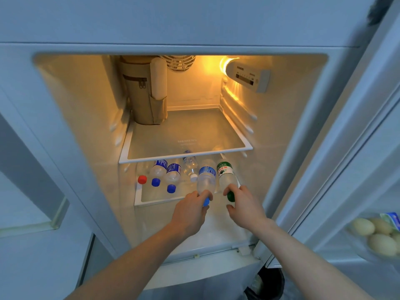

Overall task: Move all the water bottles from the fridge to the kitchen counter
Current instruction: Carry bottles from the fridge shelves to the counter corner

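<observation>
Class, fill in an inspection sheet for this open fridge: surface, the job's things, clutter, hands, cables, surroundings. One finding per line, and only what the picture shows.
Surface: lower shelf holds the bottles; upper glass shelf above it.
Job's things: blue-capped bottle and green-capped bottle gripped near their caps; four other bottles stand to their left.
Clutter: tan zipped bag on the upper shelf.
Hands: left hand holds the blue-capped bottle; right hand holds the green-capped one.
Cables: nothing seen.
Surroundings: eggs in the open door's rack.
</observation>
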### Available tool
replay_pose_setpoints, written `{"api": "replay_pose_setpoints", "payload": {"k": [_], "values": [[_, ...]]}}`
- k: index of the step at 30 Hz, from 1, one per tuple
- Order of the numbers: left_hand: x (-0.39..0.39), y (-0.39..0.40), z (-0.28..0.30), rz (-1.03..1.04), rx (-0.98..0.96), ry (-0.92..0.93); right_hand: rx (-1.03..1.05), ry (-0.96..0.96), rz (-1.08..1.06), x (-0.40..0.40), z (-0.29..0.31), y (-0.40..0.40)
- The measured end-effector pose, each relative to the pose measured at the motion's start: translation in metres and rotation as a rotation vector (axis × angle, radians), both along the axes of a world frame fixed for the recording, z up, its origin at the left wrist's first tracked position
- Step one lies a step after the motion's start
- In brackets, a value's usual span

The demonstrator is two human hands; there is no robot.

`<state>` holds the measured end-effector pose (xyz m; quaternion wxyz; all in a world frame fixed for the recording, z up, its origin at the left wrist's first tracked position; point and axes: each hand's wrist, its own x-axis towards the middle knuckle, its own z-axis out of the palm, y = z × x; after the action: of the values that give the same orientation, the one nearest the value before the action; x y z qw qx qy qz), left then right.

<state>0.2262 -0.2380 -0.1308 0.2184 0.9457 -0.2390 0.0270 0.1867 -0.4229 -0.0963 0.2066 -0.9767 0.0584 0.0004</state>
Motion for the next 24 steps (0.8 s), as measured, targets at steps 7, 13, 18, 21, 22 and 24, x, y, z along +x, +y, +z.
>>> {"api": "replay_pose_setpoints", "payload": {"k": [7,13,18,21,22,24], "values": [[-0.021,0.021,0.036,-0.01,-0.144,-0.188,0.056,-0.271,0.009,-0.021,0.047,0.006],[-0.036,0.05,0.06,0.048,-0.272,-0.254,0.058,-0.304,-0.007,-0.031,0.065,0.004],[-0.059,0.075,0.069,0.074,-0.251,-0.195,0.091,-0.173,0.048,-0.052,0.054,0.023],[-0.069,0.09,0.064,0.087,-0.22,-0.12,0.155,-0.105,0.102,-0.058,0.043,0.036],[-0.073,0.095,0.061,0.089,-0.21,-0.095,0.164,-0.084,0.121,-0.06,0.039,0.04],[-0.08,0.104,0.056,0.089,-0.176,-0.043,0.149,-0.056,0.145,-0.063,0.031,0.047]]}}
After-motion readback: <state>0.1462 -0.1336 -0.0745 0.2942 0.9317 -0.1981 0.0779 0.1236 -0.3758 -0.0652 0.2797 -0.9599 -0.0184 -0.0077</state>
